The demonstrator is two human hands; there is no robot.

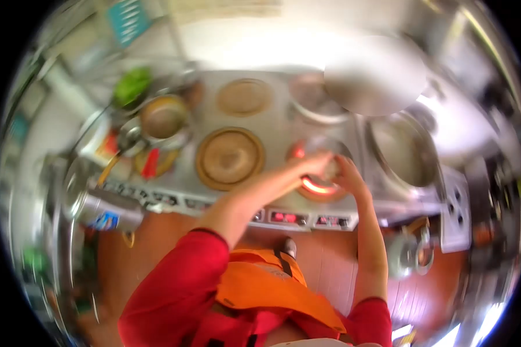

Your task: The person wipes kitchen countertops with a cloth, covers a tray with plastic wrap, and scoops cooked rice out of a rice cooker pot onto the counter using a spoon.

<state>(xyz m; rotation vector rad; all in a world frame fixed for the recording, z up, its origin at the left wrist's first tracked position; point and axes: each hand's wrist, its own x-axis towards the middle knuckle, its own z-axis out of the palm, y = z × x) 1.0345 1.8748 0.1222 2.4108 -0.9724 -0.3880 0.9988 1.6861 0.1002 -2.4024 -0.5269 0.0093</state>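
My left hand [318,164] and my right hand [346,173] meet over the front right part of the stove [278,139]. Their fingers are curled in around a small pale thing [331,170], too blurred to name. Below them a burner [319,187] glows orange-red along its front edge. Just behind the hands is a greyish round form, perhaps a pan [325,143], partly hidden by them. Motion blur smears the individual fingers.
A wide metal pot [405,151] stands to the right, with a large pale round shape [376,75] behind it. Brown round hotplates [230,157] lie left of my hands. Farther left are a pot [163,117], a red-handled utensil [149,163] and something green [132,87].
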